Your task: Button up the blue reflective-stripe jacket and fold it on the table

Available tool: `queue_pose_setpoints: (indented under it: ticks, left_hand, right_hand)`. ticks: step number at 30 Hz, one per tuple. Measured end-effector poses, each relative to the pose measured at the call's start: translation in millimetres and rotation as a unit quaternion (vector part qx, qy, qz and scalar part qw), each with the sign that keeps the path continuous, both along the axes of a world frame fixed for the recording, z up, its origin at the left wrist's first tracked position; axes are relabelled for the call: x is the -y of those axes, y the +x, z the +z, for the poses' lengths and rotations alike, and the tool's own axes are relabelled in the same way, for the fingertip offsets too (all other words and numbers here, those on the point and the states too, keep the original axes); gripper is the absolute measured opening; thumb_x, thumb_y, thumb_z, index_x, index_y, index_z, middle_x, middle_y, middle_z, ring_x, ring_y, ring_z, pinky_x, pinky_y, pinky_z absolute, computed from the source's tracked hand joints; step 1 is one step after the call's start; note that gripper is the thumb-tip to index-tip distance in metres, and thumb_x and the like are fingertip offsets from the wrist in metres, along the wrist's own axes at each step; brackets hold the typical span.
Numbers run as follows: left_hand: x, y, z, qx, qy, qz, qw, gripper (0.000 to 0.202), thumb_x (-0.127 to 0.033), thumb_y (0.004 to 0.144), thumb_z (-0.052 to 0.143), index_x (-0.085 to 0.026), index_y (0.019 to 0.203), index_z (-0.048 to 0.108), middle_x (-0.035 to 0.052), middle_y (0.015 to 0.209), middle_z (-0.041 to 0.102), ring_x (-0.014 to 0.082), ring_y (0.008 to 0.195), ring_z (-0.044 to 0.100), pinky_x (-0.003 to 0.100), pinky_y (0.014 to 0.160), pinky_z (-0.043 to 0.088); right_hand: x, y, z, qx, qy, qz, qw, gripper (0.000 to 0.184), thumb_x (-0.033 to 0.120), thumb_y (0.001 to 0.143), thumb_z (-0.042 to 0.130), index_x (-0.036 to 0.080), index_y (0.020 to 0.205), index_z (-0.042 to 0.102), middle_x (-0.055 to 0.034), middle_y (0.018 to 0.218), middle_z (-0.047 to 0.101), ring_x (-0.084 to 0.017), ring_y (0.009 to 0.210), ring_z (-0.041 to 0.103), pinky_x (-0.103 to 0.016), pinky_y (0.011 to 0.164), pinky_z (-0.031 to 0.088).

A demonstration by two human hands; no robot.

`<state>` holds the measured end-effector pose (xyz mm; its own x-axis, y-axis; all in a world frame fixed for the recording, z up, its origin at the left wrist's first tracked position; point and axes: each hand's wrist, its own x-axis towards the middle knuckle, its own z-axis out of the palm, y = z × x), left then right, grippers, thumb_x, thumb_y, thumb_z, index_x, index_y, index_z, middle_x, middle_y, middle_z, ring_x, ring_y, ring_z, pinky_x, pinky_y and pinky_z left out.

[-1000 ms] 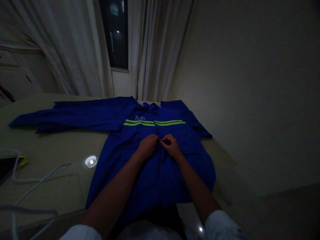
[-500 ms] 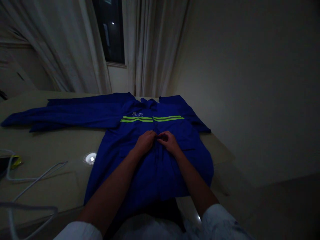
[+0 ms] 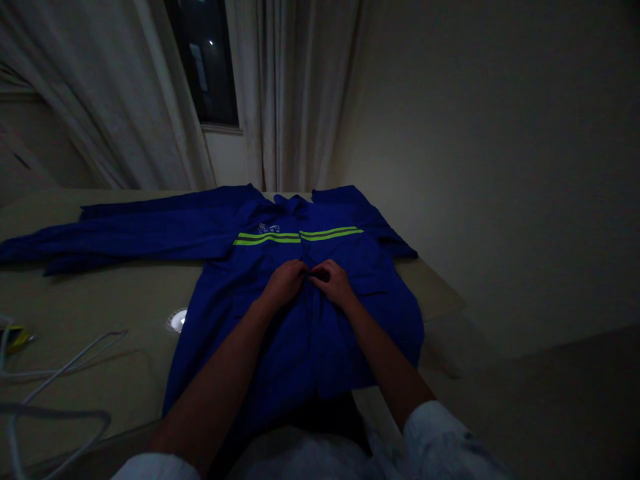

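A blue work jacket (image 3: pixel 315 340) with two yellow-green reflective stripes (image 3: pixel 299 235) lies flat and face up on a beige table (image 3: pixel 95 300). My left hand (image 3: pixel 285 283) and my right hand (image 3: pixel 333 283) meet at its front opening, just below the stripes. The fingers of both hands pinch the fabric edges, and any button there is hidden by them. One sleeve (image 3: pixel 135 235) stretches out to the left, and the other (image 3: pixel 370 217) lies short at the right shoulder.
White cables (image 3: pixel 60 367) and a small yellow object (image 3: pixel 14 338) lie at the table's left. A round white light (image 3: pixel 177 321) sits beside the jacket. The table's right edge (image 3: pixel 440 300) drops toward the floor. Curtains (image 3: pixel 295 100) and a dark window (image 3: pixel 200 60) stand beyond.
Both hands stay on the front opening with little movement. The whole scene has shifted slightly left and up in view, so the cables and yellow object sit nearer the left edge.
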<state>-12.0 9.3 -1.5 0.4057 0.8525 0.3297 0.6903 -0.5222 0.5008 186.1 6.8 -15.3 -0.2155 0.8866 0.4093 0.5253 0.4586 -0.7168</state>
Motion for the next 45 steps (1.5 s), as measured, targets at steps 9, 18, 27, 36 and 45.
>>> queue_pose_setpoints:
  ticks: [9,18,27,36,45]
  left_hand:
    - [8.2,-2.3,7.8,-0.008,0.021,0.077,0.997,0.008,-0.017,0.09,0.065,-0.021,0.096,0.067,0.008,0.103,0.067,0.0256,0.099,0.066,0.035,0.085,0.052]
    - [1.3,-7.9,7.7,0.044,-0.067,-0.022,0.997,0.019,-0.033,0.091,0.064,-0.018,0.093,0.074,0.0071,0.092,0.071,0.0222,0.085,0.068,0.033,0.077,0.051]
    - [-1.3,-10.2,0.7,0.108,-0.121,-0.028,0.986,0.032,-0.045,0.081,0.078,-0.018,0.098,0.072,0.0058,0.094,0.075,0.0228,0.086,0.069,0.032,0.076,0.051]
    - [-5.2,-10.3,-1.1,0.134,-0.153,-0.053,0.978,0.027,-0.04,0.082,0.071,-0.017,0.097,0.073,0.0053,0.089,0.076,0.0213,0.081,0.069,0.031,0.072,0.05]
    - [-5.7,-7.5,0.8,0.116,-0.139,-0.044,0.982,0.018,-0.027,0.087,0.061,-0.017,0.095,0.073,0.0045,0.084,0.075,0.0196,0.077,0.068,0.029,0.07,0.05]
  right_hand:
    - [1.4,-1.6,2.3,-0.006,-0.013,0.005,1.0,0.011,0.026,0.083,0.081,0.021,0.093,0.078,-0.0022,0.096,0.065,-0.013,0.075,0.06,-0.029,0.075,0.053]
    - [0.5,-1.9,1.6,-0.016,0.008,0.005,1.0,0.01,0.023,0.082,0.081,0.02,0.087,0.072,-0.0015,0.092,0.061,-0.014,0.076,0.059,-0.029,0.074,0.051]
    - [1.7,-0.1,2.3,-0.03,0.002,0.009,1.0,0.009,0.024,0.085,0.081,0.021,0.089,0.074,-0.002,0.094,0.062,-0.016,0.08,0.06,-0.031,0.076,0.051]
    - [1.5,0.3,2.1,-0.032,0.002,0.01,0.999,0.008,0.024,0.085,0.079,0.021,0.087,0.072,-0.0016,0.093,0.062,-0.016,0.082,0.062,-0.03,0.076,0.051]
    - [3.7,1.3,2.6,-0.039,-0.003,0.006,0.999,0.009,0.028,0.084,0.078,0.022,0.09,0.075,-0.003,0.095,0.064,-0.016,0.079,0.063,-0.03,0.073,0.052]
